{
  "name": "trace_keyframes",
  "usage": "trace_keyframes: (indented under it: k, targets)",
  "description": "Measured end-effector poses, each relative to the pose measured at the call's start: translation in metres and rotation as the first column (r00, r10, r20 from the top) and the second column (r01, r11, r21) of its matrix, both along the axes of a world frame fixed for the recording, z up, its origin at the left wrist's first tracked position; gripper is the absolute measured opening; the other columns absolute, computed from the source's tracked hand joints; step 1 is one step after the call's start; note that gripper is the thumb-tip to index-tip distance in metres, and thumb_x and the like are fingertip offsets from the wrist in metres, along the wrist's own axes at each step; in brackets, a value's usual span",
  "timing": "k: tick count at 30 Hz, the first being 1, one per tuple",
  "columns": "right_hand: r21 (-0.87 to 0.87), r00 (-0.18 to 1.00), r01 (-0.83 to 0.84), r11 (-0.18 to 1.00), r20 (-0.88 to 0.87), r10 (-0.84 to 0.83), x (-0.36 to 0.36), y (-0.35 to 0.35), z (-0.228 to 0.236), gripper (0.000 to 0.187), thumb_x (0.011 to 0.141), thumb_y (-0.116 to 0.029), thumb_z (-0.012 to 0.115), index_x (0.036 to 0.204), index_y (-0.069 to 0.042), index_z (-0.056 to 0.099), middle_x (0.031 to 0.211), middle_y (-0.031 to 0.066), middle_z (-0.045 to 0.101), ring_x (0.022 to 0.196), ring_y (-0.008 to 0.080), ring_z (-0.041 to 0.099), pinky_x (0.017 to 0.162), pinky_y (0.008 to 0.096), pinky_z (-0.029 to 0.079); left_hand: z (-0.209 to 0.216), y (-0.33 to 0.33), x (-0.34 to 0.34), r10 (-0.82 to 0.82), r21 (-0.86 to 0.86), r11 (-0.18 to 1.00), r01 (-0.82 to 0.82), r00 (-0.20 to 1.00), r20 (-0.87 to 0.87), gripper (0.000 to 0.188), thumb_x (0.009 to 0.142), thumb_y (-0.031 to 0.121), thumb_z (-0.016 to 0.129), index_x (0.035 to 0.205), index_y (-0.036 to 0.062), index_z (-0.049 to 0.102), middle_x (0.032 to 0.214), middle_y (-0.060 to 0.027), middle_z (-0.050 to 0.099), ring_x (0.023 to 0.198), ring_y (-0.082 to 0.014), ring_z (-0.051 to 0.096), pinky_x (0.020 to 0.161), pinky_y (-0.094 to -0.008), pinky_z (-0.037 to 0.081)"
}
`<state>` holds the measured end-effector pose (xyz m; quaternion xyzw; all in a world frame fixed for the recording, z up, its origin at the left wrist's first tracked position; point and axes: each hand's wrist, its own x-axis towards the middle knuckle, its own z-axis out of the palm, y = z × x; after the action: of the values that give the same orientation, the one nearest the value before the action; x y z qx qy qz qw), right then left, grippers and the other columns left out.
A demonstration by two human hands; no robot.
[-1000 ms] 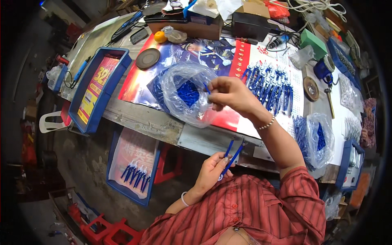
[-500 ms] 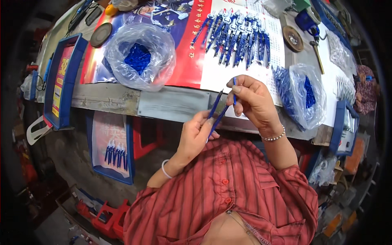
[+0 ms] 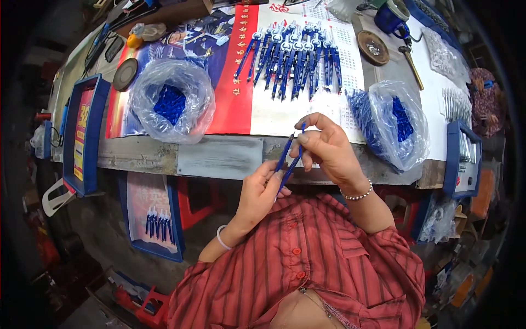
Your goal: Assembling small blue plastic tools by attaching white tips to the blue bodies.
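Note:
My left hand [image 3: 256, 193] is closed round a dark blue drawing compass [image 3: 283, 157], its two legs spread in a narrow V pointing up and away. Between thumb and fingertips, my right hand [image 3: 333, 154] pinches a small slim blue part [image 3: 303, 128]. That part lines up with the end of the compass's right leg; my fingers hide whether the two touch. Beyond my hands, several blue compasses [image 3: 287, 60] with white ring-shaped heads lie in rows on a printed sheet. Open plastic bags of small blue pieces stand at left [image 3: 171, 104] and right [image 3: 402, 119].
At the left edge hangs a blue tray [image 3: 90, 181] with a colourful lining. Below the table, another blue tray [image 3: 153, 249] holds several compasses. A hammer [image 3: 412, 67], a brown dish [image 3: 373, 47] and a blue mug [image 3: 392, 17] occupy the far right.
The view has shifted, so the table sits lower and further left. My right hand has brought the small blue part closer to the compass leg. My left hand keeps its hold.

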<state>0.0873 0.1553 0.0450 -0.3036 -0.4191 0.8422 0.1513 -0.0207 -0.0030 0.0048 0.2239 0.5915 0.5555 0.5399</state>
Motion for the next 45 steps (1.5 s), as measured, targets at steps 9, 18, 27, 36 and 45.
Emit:
trace_keyframes:
  k: [9,18,27,36,45]
  targets:
    - [0.15,0.987,-0.154,0.977,0.072,0.144,0.011,-0.008,0.005,0.024,0.086,-0.003,0.061,0.106,-0.003,0.048,0.074,0.0028,0.059,0.055,0.005,0.05,0.048,0.018,0.038,0.003,0.001,-0.001,-0.031,-0.003,1.0,0.031,0.999,0.035,0.027,0.094,0.009,0.047,0.118,-0.004,0.051,0.091,-0.0073,0.064,0.068,-0.0108,0.063,0.06,-0.0224,0.051]
    - [0.692,0.857,-0.516,0.505,0.425,0.292,0.023,-0.011,0.017,0.01,0.079,0.001,0.061,0.089,0.003,0.063,0.076,0.0105,0.063,0.064,0.0136,0.06,0.058,0.0265,0.047,0.009,0.001,-0.006,-0.229,-0.057,0.972,0.227,0.972,-0.042,0.03,0.092,0.006,0.049,0.121,-0.0023,0.05,0.09,-0.0045,0.064,0.07,-0.0075,0.061,0.059,-0.0205,0.05]
    - [0.808,0.82,-0.55,0.212,0.474,0.32,0.015,-0.012,0.017,0.01,0.079,-0.007,0.058,0.084,0.001,0.058,0.077,0.0181,0.06,0.074,0.0374,0.059,0.064,0.0426,0.046,0.004,-0.001,-0.005,-0.272,-0.034,0.961,0.274,0.922,-0.275,0.029,0.092,0.005,0.049,0.119,-0.0046,0.052,0.086,-0.0062,0.064,0.067,-0.0081,0.062,0.058,-0.0213,0.05]
    - [0.872,0.912,-0.375,0.316,0.408,-0.042,0.012,-0.024,0.021,0.039,0.076,-0.003,0.066,0.112,-0.001,0.052,0.087,0.0112,0.058,0.066,0.0192,0.055,0.063,0.0307,0.046,0.008,-0.002,-0.004,-0.097,0.013,0.995,0.1,0.984,-0.147,0.025,0.096,0.011,0.046,0.115,-0.0035,0.054,0.084,-0.0065,0.065,0.06,-0.0094,0.061,0.052,-0.0208,0.049]
    - [0.118,0.984,0.143,0.983,0.093,-0.154,0.02,-0.055,-0.026,0.019,0.083,-0.007,0.066,0.099,-0.001,0.058,0.079,0.0004,0.058,0.072,0.0074,0.054,0.063,0.0204,0.046,0.012,0.005,0.014,-0.056,0.164,0.982,0.094,0.972,-0.227,0.02,0.092,0.005,0.049,0.109,-0.004,0.056,0.069,-0.0053,0.063,0.057,-0.0092,0.062,0.052,-0.0218,0.048]
